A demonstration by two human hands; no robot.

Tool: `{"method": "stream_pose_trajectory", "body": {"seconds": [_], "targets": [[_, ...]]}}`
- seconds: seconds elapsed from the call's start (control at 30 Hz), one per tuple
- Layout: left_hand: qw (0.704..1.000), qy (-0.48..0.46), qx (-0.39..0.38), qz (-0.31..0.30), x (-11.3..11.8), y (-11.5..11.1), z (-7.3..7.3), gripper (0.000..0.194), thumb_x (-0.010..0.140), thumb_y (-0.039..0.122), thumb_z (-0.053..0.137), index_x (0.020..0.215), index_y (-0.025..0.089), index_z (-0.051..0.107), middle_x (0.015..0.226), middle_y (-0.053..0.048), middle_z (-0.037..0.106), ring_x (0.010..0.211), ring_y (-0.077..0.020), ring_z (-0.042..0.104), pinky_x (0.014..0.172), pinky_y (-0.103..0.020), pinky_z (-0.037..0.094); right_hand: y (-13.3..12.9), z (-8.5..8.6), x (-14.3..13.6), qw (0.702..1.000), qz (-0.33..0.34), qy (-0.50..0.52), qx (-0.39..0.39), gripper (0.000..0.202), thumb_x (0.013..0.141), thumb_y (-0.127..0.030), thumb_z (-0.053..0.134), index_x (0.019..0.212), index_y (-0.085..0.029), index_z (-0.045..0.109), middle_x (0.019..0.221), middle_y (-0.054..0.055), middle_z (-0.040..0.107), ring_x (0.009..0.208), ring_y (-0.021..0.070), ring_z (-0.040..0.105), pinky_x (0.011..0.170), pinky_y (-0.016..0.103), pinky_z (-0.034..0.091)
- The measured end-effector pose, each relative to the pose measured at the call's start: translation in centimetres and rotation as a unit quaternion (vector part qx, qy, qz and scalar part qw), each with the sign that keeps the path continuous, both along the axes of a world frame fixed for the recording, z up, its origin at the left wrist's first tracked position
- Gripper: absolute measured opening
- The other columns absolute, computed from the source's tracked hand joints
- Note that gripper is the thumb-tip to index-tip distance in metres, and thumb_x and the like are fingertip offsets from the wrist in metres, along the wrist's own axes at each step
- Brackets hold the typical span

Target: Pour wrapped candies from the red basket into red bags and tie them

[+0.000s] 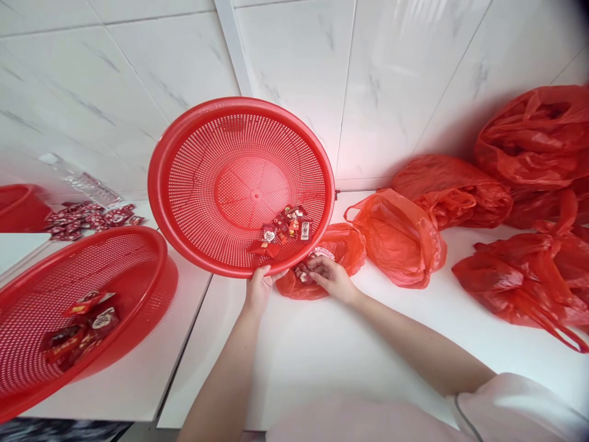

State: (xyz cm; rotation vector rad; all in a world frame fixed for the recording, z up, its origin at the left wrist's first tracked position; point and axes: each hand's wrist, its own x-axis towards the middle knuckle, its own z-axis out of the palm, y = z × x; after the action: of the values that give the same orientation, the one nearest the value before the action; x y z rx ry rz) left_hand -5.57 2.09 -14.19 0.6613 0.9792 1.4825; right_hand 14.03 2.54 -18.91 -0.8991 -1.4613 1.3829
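A large red plastic colander basket [255, 138] is tilted, its open mouth towards me. My left hand [260, 288] is closed on its lower rim. Several small red and brown wrapped packets [288, 230] have gathered in the basket's lower right. Just right of the rim, my right hand [334, 279] is over a small red plastic bag [352, 248], its fingers curled and pinched on a small dark packet [302, 272] at the bag's mouth. The bag's inside is partly hidden by the basket and my hand.
A second red basket [151, 270] with several packets [87, 328] stands tilted at left. Behind it lies a pile of small packets [73, 221]. An open red bag [398, 239] and several filled red bags [529, 276] line the right side, near the tiled wall [294, 55].
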Motion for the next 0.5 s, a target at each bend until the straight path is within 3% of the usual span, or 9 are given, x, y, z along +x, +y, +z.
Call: {"method": "stream_pose_trajectory", "body": {"seconds": [0.5], "targets": [[1.000,-0.008,-0.001,-0.002,-0.07,0.03,-0.14,0.033,0.066,0.019,0.066,0.098,0.020,0.063,0.099,-0.002,0.067,0.097,-0.0260,0.064,0.084,-0.050,0.055,0.04,0.24,0.03,1.000,-0.008,-0.017,0.006,0.019,0.082,-0.032,0.059,0.098,-0.023,0.055,0.092,0.003,0.063,0.075,0.0152,0.063,0.070,0.031,0.051]]}}
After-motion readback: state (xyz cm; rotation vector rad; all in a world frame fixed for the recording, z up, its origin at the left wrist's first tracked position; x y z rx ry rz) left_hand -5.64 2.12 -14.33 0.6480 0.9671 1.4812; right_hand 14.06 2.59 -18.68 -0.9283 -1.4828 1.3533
